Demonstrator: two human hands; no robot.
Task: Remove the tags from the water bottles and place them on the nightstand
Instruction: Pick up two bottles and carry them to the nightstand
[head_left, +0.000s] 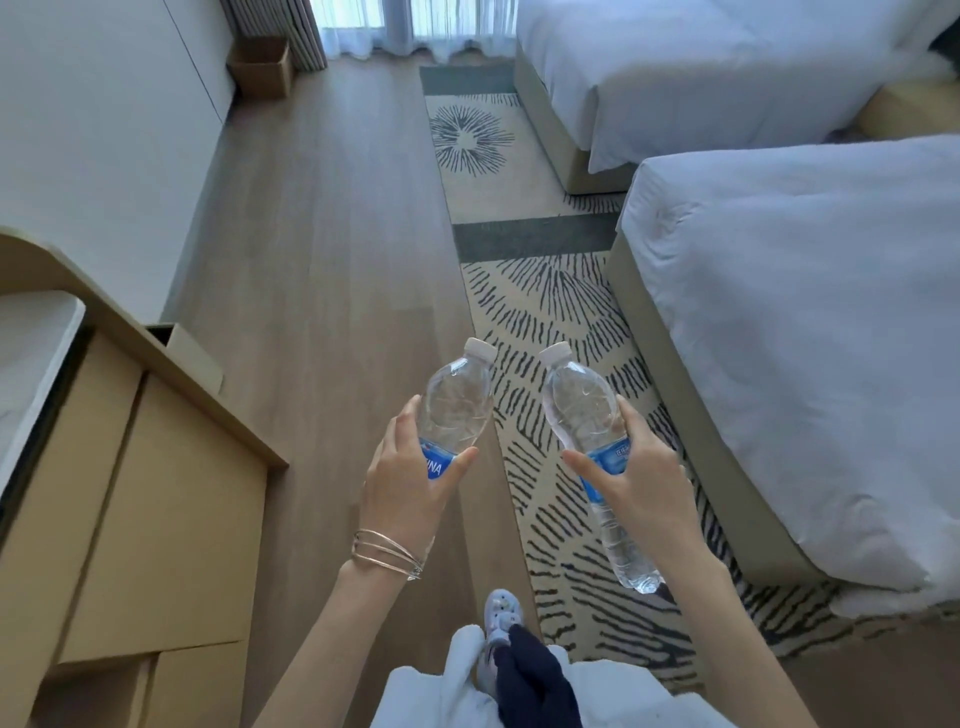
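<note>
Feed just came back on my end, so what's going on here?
A person in a bedroom has a capped water bottle in each hand. The left hand grips the left bottle at its blue label; the right hand grips the right bottle likewise. Both are held over the floor beside the bed, not yet set down.

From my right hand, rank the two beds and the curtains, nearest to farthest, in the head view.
1. Near bed, just beside the right hand.
2. Far bed, farther ahead on the right.
3. Curtains, at the far wall.
</note>
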